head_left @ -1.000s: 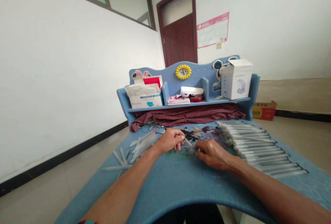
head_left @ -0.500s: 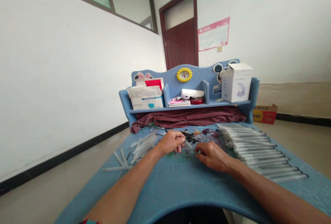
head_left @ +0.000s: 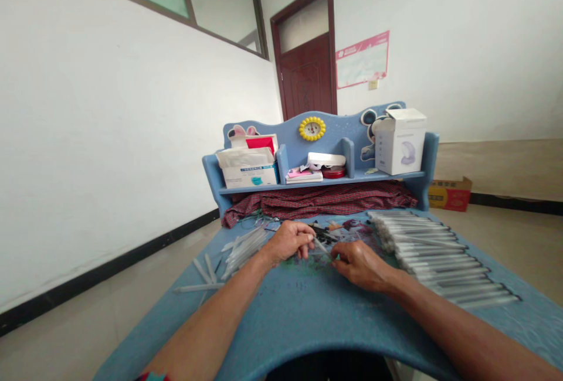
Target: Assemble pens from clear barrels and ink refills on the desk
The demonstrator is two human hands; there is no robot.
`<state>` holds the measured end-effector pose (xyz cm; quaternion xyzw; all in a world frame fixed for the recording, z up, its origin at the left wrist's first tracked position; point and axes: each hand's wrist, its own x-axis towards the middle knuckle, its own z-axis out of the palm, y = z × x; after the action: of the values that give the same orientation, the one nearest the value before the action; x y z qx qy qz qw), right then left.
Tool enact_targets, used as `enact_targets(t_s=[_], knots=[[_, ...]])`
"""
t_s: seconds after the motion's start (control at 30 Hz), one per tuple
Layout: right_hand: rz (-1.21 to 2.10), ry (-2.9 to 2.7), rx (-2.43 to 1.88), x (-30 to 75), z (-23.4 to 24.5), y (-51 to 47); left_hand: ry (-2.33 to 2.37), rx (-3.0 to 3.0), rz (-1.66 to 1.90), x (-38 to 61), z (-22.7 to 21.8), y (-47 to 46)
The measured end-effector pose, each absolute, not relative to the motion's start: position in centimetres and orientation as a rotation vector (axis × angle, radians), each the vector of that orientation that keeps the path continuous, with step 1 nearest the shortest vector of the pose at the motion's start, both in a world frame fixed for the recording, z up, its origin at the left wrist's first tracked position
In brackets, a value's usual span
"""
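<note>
A thin, whitish translucent pen barrel [head_left: 322,247] slants between my two hands above the blue desk. My left hand [head_left: 291,241] pinches its upper left end between thumb and fingers. The lower right end sits in the closed fingers of my right hand [head_left: 358,264], which partly hide it. Just behind the hands lie small black pen parts [head_left: 328,234]. Left of my left forearm is a loose heap of similar clear barrels [head_left: 246,251]. To the right, a stack of pens with dark ends [head_left: 440,252] lies in rows beside my right forearm.
A shelf [head_left: 246,189] along the desk's back holds a mask box [head_left: 250,174], a white carton [head_left: 400,143] and a red tin [head_left: 334,172]. Checked cloth [head_left: 308,200] is bunched beneath it. The desk's curved front edge [head_left: 325,348] is close to my body.
Both hands stay nearly still, holding the pen barrel in the same place. The whole view has shifted very slightly.
</note>
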<state>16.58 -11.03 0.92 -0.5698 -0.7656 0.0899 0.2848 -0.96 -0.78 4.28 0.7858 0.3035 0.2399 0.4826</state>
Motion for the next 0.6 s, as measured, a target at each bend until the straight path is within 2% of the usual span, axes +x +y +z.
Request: enact_targets(t_s=[0.6], knots=[[0.253,-2.066,-1.522,16.29,1.15,-11.26,0.730,1.849,0.578,-1.20,4.67,-1.04]])
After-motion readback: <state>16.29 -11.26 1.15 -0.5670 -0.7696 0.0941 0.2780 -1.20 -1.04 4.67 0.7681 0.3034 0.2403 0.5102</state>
